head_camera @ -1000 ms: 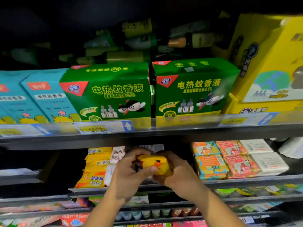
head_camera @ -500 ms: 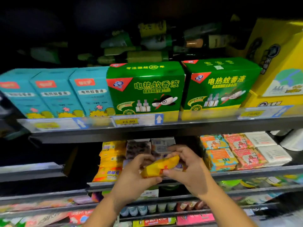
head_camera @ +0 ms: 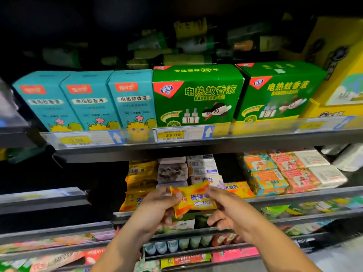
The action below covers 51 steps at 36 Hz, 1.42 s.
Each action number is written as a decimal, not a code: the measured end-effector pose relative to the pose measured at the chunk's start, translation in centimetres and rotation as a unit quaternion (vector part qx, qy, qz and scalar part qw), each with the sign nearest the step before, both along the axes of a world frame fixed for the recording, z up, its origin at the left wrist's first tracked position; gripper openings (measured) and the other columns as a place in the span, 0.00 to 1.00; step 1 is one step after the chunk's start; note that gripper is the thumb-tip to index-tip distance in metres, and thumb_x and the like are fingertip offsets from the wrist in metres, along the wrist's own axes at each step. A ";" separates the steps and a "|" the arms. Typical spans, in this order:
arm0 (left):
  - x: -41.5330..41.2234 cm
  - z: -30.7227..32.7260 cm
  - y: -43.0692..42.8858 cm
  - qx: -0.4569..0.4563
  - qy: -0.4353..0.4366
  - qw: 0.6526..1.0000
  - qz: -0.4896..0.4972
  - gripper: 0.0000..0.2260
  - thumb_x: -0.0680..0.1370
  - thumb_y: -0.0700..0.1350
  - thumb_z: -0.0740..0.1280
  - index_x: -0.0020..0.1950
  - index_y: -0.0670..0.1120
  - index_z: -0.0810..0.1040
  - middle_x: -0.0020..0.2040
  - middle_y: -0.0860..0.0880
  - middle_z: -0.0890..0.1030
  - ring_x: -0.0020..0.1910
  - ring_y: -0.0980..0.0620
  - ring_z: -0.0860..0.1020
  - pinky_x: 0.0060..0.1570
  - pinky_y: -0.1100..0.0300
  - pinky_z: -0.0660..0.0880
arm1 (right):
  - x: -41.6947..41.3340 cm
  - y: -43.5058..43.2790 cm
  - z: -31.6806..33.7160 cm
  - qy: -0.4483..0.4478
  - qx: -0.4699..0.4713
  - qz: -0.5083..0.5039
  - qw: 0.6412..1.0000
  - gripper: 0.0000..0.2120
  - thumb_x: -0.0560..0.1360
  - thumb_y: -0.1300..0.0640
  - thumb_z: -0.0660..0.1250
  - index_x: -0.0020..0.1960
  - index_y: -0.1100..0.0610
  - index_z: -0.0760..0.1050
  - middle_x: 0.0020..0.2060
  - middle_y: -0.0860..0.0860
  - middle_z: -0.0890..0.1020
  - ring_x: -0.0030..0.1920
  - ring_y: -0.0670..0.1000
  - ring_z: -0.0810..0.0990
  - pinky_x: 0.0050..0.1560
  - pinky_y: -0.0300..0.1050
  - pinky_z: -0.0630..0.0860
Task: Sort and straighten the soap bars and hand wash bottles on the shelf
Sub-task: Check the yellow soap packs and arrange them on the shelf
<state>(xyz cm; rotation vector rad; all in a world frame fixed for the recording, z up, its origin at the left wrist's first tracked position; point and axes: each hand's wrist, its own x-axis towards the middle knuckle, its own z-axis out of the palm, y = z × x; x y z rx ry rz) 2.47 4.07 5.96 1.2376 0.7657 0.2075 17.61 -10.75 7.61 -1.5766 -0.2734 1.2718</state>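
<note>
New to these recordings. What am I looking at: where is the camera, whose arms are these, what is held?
No machine here: a person works bare-handed, and the one camera sits on their head, looking forward and down, so both arms enter from below. The left hand and right hand each grip an end of a yellow soap pack in front of the soap shelf. On that shelf lie similar yellow packs, pale bars and orange and pink packs. Above stand teal boxes and green boxes.
</note>
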 end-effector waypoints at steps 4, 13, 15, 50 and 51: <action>-0.1 0.4 0.6 0.144 -0.026 0.988 -0.043 0.13 0.78 0.37 0.71 0.57 0.50 0.74 0.48 0.50 0.82 0.39 0.48 0.79 0.33 0.53 0.78 | 0.6 0.2 0.3 0.085 0.019 0.011 0.996 0.25 0.76 0.31 0.59 0.52 0.50 0.82 0.54 0.59 0.84 0.36 0.57 0.83 0.29 0.45 0.77; -0.3 0.2 1.2 0.401 0.033 0.889 -0.218 0.22 0.68 0.59 0.77 0.55 0.67 0.68 0.66 0.69 0.69 0.66 0.68 0.69 0.65 0.66 0.69 | -0.1 1.7 -0.3 -0.021 0.119 -0.045 0.992 0.18 0.77 0.67 0.70 0.62 0.50 0.77 0.55 0.57 0.84 0.49 0.57 0.86 0.41 0.51 0.82; 0.0 0.3 0.9 0.452 0.056 0.868 -0.199 0.25 0.70 0.61 0.76 0.58 0.68 0.64 0.65 0.69 0.65 0.65 0.69 0.66 0.59 0.79 0.62 | -0.5 2.2 0.0 -0.050 0.123 -0.034 0.991 0.22 0.76 0.66 0.71 0.64 0.46 0.75 0.55 0.56 0.83 0.52 0.58 0.85 0.43 0.54 0.83; -3.5 -5.2 9.9 0.562 0.268 0.783 0.006 0.16 0.72 0.47 0.77 0.60 0.56 0.84 0.70 0.51 0.72 0.70 0.47 0.65 0.70 0.56 0.62 | 6.8 1.3 -4.8 -0.464 0.031 0.225 0.856 0.30 0.75 0.37 0.69 0.75 0.43 0.67 0.75 0.33 0.55 0.75 0.42 0.61 0.74 0.45 0.65; -3.4 -5.2 9.8 0.564 0.282 0.776 -0.001 0.18 0.72 0.46 0.77 0.61 0.57 0.83 0.71 0.51 0.71 0.71 0.47 0.65 0.70 0.55 0.63 | 7.5 0.7 -4.6 -0.485 0.030 0.201 0.850 0.27 0.77 0.40 0.68 0.74 0.44 0.68 0.73 0.36 0.60 0.73 0.43 0.64 0.74 0.45 0.66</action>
